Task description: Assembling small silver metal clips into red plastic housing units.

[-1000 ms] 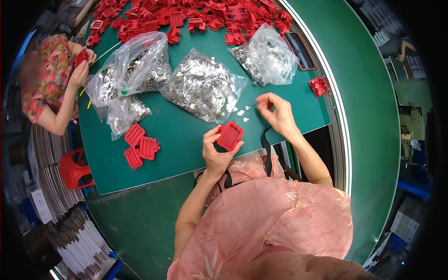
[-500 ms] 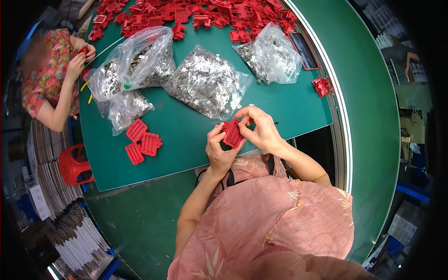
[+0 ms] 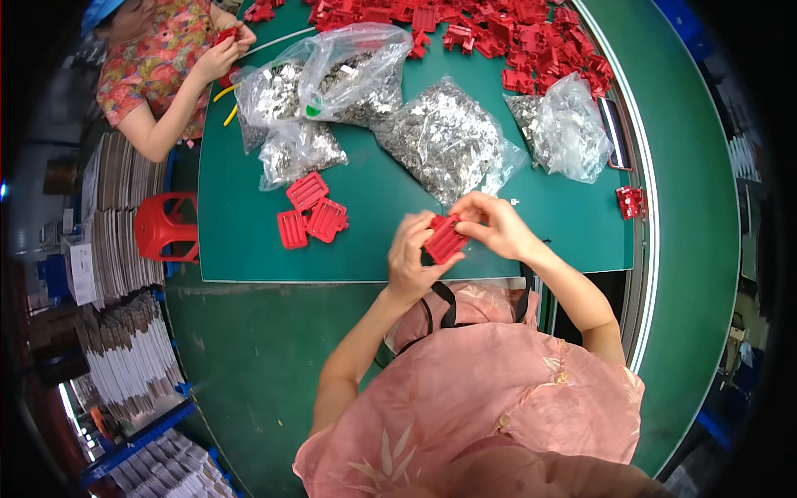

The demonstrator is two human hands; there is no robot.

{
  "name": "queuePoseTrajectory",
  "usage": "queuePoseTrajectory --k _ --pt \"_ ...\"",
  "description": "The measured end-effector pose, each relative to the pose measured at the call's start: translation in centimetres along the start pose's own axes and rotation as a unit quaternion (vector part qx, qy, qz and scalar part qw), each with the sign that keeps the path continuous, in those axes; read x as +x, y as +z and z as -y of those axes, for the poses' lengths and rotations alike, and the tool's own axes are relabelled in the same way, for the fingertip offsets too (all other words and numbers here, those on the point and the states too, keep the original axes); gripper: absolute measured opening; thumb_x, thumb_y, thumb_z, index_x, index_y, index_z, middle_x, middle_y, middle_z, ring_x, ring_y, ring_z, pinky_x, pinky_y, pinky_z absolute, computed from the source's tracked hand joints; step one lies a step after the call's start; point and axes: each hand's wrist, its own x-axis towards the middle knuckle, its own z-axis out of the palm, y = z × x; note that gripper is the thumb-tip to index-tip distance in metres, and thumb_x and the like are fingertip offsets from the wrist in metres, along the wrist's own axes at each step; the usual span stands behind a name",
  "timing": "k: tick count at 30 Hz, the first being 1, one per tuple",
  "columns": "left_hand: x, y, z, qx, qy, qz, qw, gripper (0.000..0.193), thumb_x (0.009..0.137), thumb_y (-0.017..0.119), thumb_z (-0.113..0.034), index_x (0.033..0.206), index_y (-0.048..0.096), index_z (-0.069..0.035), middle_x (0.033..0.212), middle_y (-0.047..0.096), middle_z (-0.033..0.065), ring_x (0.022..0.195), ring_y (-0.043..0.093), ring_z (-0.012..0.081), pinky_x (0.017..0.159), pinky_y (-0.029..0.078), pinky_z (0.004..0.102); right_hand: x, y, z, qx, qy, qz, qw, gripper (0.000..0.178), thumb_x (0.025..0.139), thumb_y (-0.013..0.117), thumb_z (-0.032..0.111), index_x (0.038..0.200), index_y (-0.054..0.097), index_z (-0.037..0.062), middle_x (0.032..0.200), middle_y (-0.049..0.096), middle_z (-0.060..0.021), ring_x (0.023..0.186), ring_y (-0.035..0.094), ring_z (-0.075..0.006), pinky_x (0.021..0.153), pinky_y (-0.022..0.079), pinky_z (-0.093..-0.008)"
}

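Note:
A red slotted plastic piece (image 3: 446, 241) is held up between my two hands, above the near edge of the green table. My left hand (image 3: 410, 257) wraps its fingers and thumb round the piece's left side. On its upper right, my right hand (image 3: 496, 227) pinches with thumb and forefinger; whether a small part sits under those fingertips is hidden. Just beyond my hands lies a clear plastic bag of small silvery metal parts (image 3: 452, 137). To the left, three similar red pieces (image 3: 314, 212) lie close together on the table.
More bags of metal parts (image 3: 353, 75) stand at the far left, another bag (image 3: 569, 129) at the right. A heap of red pieces (image 3: 498, 33) covers the far side. A phone (image 3: 614, 133) and a single red piece (image 3: 630, 202) lie by the right rail. A co-worker (image 3: 162, 62) sits at the left beside a red stool (image 3: 166, 227).
The view has turned, so the table's contents appear shifted right and up. Both hands still hold the red piece, now tilted differently, with my right fingertips pressed on its upper edge.

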Motion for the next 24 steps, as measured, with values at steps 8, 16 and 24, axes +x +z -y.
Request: queuePoseTrajectory --k 8,16,24 --pt "0.4 -7.9 3.0 0.413 -0.136 -0.015 0.9 0.066 0.078 0.085 -0.054 0.123 0.064 -0.01 0.161 0.033 0.022 0.151 0.022 0.0475 0.118 0.012 0.0713 14.2 -14.7 1.3 -0.528 -0.187 -0.341 0.755 0.019 0.089 0.062 0.005 0.108 0.063 0.0022 0.103 0.065 -0.0163 0.09 0.065 -0.0374 0.079 0.053 -0.0483" --pt "-0.1 -9.1 5.2 0.478 -0.183 -0.039 0.858 0.078 0.083 0.08 -0.049 0.145 0.053 -0.009 0.164 0.027 0.0227 0.152 0.02 0.0472 0.118 0.009 0.0717 17.1 -19.5 -3.4 -0.525 -0.125 -0.204 0.817 0.011 0.088 0.059 0.005 0.096 0.061 -0.0011 0.097 0.064 -0.0226 0.093 0.066 -0.0403 0.079 0.054 -0.0475" --pt "3.0 -5.1 0.6 0.332 -0.12 -0.006 0.935 0.079 0.088 0.077 -0.029 0.151 0.041 0.003 0.161 0.033 0.0251 0.151 0.026 0.0439 0.122 0.014 0.0626 8.6 -12.9 1.2 0.365 -0.018 -0.007 0.931 0.036 0.107 0.058 0.024 0.131 0.059 -0.0017 0.12 0.069 -0.0108 0.097 0.068 -0.0167 0.086 0.056 -0.0309"
